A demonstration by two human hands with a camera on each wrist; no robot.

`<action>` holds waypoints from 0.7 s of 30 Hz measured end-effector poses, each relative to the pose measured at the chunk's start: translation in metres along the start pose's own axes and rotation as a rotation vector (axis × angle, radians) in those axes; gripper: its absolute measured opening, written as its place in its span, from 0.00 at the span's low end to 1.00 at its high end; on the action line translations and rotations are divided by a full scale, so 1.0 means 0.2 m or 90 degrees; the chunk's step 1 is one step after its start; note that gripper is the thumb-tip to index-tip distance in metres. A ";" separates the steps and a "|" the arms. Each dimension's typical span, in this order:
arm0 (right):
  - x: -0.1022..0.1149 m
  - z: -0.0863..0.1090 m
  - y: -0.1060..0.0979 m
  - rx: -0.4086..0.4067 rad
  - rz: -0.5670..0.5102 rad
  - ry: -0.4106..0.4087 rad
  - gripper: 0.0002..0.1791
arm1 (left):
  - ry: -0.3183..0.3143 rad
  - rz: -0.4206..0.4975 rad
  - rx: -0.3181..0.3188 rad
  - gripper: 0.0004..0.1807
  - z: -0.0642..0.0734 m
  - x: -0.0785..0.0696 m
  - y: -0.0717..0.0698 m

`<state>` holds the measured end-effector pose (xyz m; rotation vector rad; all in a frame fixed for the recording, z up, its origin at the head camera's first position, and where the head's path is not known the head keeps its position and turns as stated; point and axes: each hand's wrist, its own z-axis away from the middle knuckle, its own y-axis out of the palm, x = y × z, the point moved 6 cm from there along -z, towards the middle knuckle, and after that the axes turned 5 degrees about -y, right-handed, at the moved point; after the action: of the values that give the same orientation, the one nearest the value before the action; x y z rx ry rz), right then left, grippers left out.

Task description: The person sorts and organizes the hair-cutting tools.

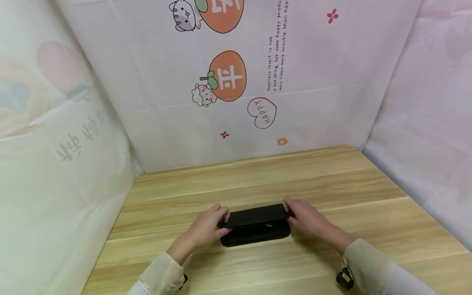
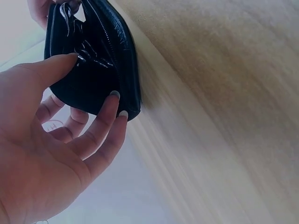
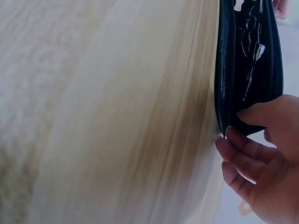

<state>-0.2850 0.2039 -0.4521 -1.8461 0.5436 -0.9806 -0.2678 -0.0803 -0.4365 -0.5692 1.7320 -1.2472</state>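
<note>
A black zip case (image 1: pixel 256 216) stands part open on the wooden table, its long mouth facing me. My left hand (image 1: pixel 207 227) grips its left end, thumb at the mouth and fingers curled around the outside. At the right end, my right hand (image 1: pixel 305 216) pinches the case between thumb and fingers. In the left wrist view, a zip runs along the rim and a shiny zip pull (image 2: pixel 67 17) hangs near the far end. Glossy, crinkled highlights show inside the case in both wrist views; what makes them is too dark to make out.
Wood-grained table (image 1: pixel 177 192) lies under and around the case. A printed white cloth (image 1: pixel 166 90) with cartoon fruit and writing rises behind the table's back edge. Further white cloth hangs at the left (image 1: pixel 62 196) and right sides (image 1: pixel 424 135).
</note>
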 end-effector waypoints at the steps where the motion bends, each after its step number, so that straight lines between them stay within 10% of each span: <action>1: 0.00 0.00 0.00 -0.001 0.002 0.000 0.18 | 0.000 -0.003 0.001 0.15 0.00 0.00 0.00; 21: 0.00 0.02 0.08 -0.011 0.004 -0.023 0.26 | -0.010 0.006 0.043 0.22 0.03 0.00 0.04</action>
<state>-0.2809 0.1990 -0.4668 -1.8728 0.5376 -0.9397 -0.2622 -0.0796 -0.4446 -0.5297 1.6703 -1.2871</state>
